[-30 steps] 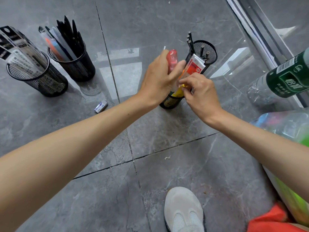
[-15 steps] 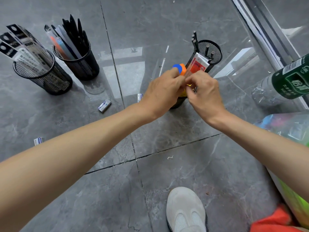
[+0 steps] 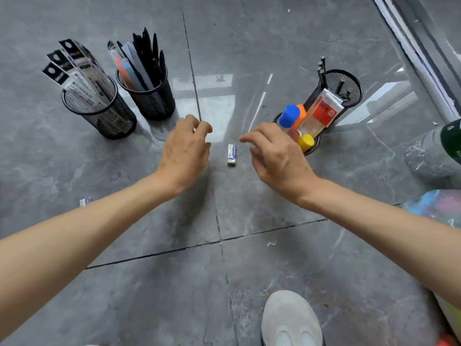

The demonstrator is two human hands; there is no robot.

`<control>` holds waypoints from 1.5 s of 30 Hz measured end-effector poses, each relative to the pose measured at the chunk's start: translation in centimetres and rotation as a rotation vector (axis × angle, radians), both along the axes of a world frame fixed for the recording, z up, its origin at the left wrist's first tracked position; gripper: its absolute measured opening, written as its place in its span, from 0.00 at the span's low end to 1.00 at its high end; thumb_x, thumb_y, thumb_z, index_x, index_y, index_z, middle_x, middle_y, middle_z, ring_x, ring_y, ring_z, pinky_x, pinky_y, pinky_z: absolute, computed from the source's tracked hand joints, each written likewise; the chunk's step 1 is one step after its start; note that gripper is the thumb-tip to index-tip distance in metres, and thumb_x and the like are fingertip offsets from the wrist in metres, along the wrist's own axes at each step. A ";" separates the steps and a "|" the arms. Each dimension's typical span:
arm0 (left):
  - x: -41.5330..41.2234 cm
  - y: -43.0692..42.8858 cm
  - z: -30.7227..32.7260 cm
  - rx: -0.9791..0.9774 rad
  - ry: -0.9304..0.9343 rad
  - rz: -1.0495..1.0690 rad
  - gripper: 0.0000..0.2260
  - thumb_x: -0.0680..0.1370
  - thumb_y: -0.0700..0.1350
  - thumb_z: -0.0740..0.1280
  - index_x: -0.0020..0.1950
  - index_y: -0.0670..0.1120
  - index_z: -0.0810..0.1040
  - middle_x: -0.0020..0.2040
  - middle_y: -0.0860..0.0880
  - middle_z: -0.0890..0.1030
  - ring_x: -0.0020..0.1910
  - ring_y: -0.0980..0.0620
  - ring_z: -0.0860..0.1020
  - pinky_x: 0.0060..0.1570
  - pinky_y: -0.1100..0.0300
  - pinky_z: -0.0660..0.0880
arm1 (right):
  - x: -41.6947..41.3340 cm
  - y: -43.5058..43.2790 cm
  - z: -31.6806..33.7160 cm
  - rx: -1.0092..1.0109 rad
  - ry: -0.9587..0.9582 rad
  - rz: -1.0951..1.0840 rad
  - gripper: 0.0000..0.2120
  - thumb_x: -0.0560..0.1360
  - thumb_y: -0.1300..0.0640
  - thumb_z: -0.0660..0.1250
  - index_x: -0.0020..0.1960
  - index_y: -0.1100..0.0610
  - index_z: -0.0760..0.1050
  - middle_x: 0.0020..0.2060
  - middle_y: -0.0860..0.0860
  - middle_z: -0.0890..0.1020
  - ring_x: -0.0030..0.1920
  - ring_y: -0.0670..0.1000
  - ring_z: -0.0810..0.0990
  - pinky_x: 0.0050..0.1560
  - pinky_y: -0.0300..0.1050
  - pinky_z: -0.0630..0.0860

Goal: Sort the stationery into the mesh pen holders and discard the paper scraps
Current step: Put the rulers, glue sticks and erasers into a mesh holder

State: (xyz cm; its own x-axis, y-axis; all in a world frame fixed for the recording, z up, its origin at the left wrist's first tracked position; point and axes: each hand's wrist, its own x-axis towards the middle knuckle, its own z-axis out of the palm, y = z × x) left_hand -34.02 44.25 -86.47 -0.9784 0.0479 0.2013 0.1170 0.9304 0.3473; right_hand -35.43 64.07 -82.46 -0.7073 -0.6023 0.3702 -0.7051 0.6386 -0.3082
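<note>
Both hands are held over the grey tiled floor (image 3: 149,283), palms down, and hold nothing. The left hand (image 3: 184,151) has loosely curled fingers. The right hand (image 3: 277,156) has relaxed, spread fingers and is just in front of a mesh pen holder (image 3: 310,153) containing capped bottles and a red-and-white packet. A small white eraser (image 3: 231,155) lies on the floor between the hands, touching neither. A second eraser (image 3: 84,201) lies beside the left forearm. A paper scrap (image 3: 271,243) lies beyond the shoe (image 3: 290,320).
</note>
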 end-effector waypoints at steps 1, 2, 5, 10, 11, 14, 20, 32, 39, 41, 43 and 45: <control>0.5 -0.9 -0.5 -0.056 -0.045 0.023 0.12 0.74 0.39 0.67 0.56 0.40 0.75 0.51 0.40 0.74 0.49 0.39 0.72 0.39 0.49 0.72 | 0.0 -0.9 -0.5 0.052 -0.059 0.027 0.15 0.69 0.69 0.62 0.54 0.64 0.77 0.45 0.59 0.78 0.43 0.60 0.77 0.41 0.52 0.77; 1.1 -1.6 -1.0 -0.106 -0.088 0.040 0.11 0.74 0.40 0.67 0.56 0.41 0.75 0.52 0.41 0.73 0.49 0.39 0.72 0.40 0.49 0.71 | 0.0 -1.7 -1.0 0.113 -0.135 0.021 0.17 0.69 0.68 0.62 0.57 0.63 0.76 0.49 0.60 0.77 0.46 0.61 0.77 0.42 0.54 0.78; 2.8 -3.0 -2.1 -0.168 -0.157 0.037 0.06 0.75 0.40 0.64 0.51 0.42 0.74 0.49 0.42 0.72 0.46 0.41 0.70 0.37 0.51 0.68 | -0.5 -3.3 -3.1 0.310 -0.337 -0.048 0.21 0.74 0.65 0.61 0.67 0.58 0.68 0.62 0.59 0.70 0.55 0.60 0.73 0.47 0.57 0.76; 4.0 -4.0 -2.4 -0.151 -0.154 0.046 0.04 0.72 0.33 0.65 0.45 0.39 0.72 0.42 0.42 0.70 0.37 0.43 0.70 0.26 0.57 0.61 | -1.4 -3.9 -5.0 0.461 -0.280 -0.001 0.16 0.76 0.61 0.60 0.63 0.58 0.71 0.55 0.57 0.73 0.54 0.59 0.71 0.49 0.55 0.73; 4.1 -4.1 -2.1 -0.137 -0.150 0.066 0.05 0.72 0.33 0.65 0.46 0.39 0.73 0.42 0.41 0.71 0.34 0.43 0.70 0.25 0.58 0.60 | -1.5 -4.0 -5.2 0.455 -0.273 -0.018 0.14 0.76 0.60 0.60 0.61 0.58 0.72 0.54 0.57 0.74 0.54 0.58 0.70 0.48 0.54 0.73; 5.1 -5.5 -1.0 -0.098 -0.163 0.115 0.07 0.71 0.33 0.65 0.48 0.37 0.74 0.45 0.38 0.71 0.29 0.44 0.66 0.24 0.58 0.60 | -1.3 -5.1 -5.0 0.334 -0.305 -0.082 0.14 0.74 0.57 0.63 0.59 0.58 0.74 0.52 0.56 0.73 0.52 0.57 0.70 0.44 0.50 0.72; 9.4 -10.8 0.8 -0.029 -0.289 0.437 0.07 0.75 0.40 0.61 0.52 0.39 0.69 0.51 0.40 0.65 0.37 0.40 0.69 0.36 0.51 0.65 | 0.4 -11.1 -3.6 0.081 -0.556 -0.076 0.11 0.70 0.55 0.66 0.50 0.59 0.79 0.48 0.53 0.72 0.45 0.55 0.76 0.46 0.48 0.75; 13.4 -15.2 -0.6 0.145 -0.532 0.696 0.07 0.75 0.42 0.60 0.49 0.41 0.67 0.51 0.41 0.75 0.51 0.38 0.73 0.44 0.53 0.66 | 3.6 -16.1 -2.0 -0.190 -1.371 -0.068 0.14 0.77 0.60 0.51 0.37 0.60 0.71 0.25 0.57 0.71 0.22 0.49 0.67 0.25 0.38 0.63; 15.4 -16.5 1.5 0.029 -0.429 0.670 0.05 0.73 0.41 0.60 0.45 0.40 0.71 0.42 0.43 0.76 0.45 0.38 0.73 0.42 0.53 0.66 | 3.9 -16.2 -2.2 -0.114 -1.571 -0.053 0.21 0.80 0.45 0.51 0.38 0.58 0.70 0.24 0.54 0.74 0.25 0.52 0.70 0.31 0.43 0.67; 16.3 -16.3 1.4 0.061 -0.518 0.658 0.08 0.74 0.45 0.65 0.42 0.40 0.71 0.40 0.40 0.76 0.45 0.36 0.74 0.40 0.53 0.67 | 4.2 -16.1 -2.0 -0.087 -1.566 -0.041 0.21 0.80 0.44 0.52 0.37 0.57 0.70 0.25 0.55 0.75 0.26 0.52 0.71 0.32 0.44 0.68; 16.9 -15.7 1.1 0.094 -0.668 0.672 0.17 0.74 0.52 0.69 0.37 0.41 0.67 0.36 0.39 0.73 0.45 0.35 0.74 0.36 0.53 0.65 | 4.3 -16.0 -1.9 -0.076 -1.559 -0.040 0.21 0.80 0.44 0.53 0.37 0.57 0.70 0.27 0.55 0.75 0.26 0.52 0.71 0.33 0.44 0.68; 17.0 -15.2 0.8 0.113 -0.771 0.709 0.20 0.74 0.55 0.69 0.38 0.41 0.66 0.38 0.39 0.74 0.47 0.36 0.75 0.37 0.53 0.65 | 4.5 -15.7 -1.9 -0.077 -1.553 -0.049 0.21 0.80 0.44 0.54 0.37 0.57 0.70 0.27 0.55 0.75 0.27 0.51 0.72 0.33 0.44 0.69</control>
